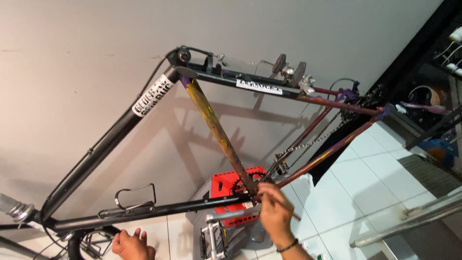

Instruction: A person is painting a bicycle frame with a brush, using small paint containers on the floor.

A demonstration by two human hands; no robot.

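Gripping a thin brush near the chainring, the right hand risks snagging teeth; the left hand rests curled, holding nothing visible.

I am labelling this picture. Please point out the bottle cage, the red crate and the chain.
bottle cage (136, 196), head view, its wire loop.
red crate (223, 185), head view, its upper left face.
chain (313, 140), head view, its middle run.
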